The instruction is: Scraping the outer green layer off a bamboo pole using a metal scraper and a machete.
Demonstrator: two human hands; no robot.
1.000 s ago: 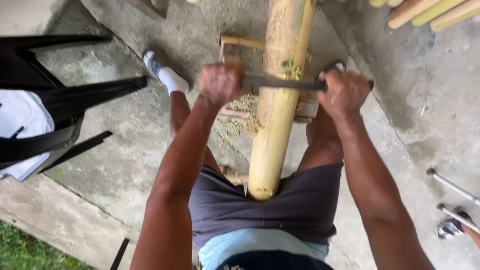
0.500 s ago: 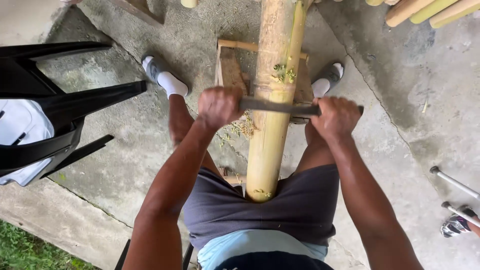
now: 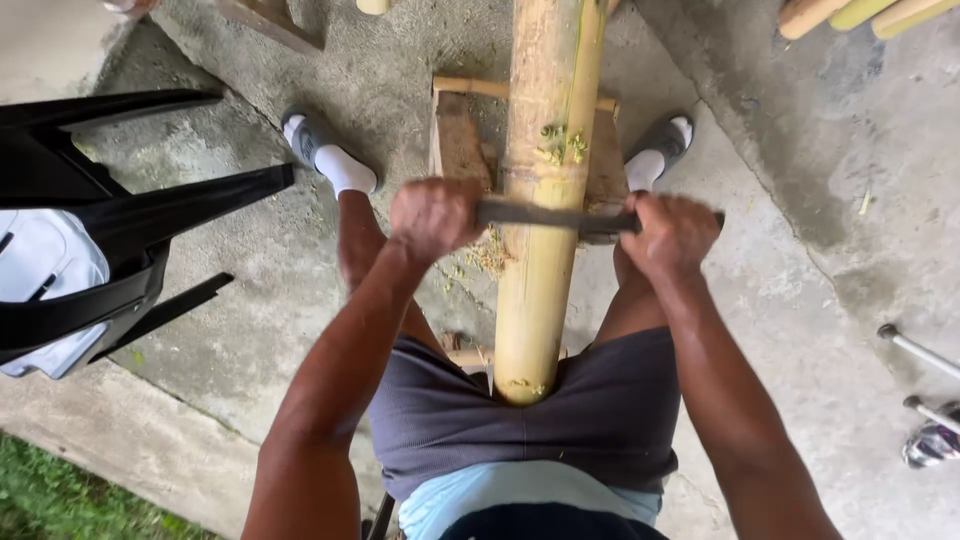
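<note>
A: Where are the hands?

B: The left hand [image 3: 435, 215] is closed in a fist round the left end of a dark blade [image 3: 550, 215]; the right hand [image 3: 672, 232] grips its right end, fingers wrapped tight; the blade lies crosswise on the bamboo pole [image 3: 545, 190], touching its upper face.

A: And the pole itself?

B: It runs from between the person's thighs, near, to the far edge of view; it rests on a wooden stand [image 3: 460, 140] on the concrete floor [image 3: 810, 190]; a sock-and-shoe foot sits on either side of it.

A: Anything else about?

B: A black plastic chair [image 3: 120, 230] at left; more bamboo poles [image 3: 860, 12] far right; pale shavings [image 3: 488, 255] just left of the pole.
</note>
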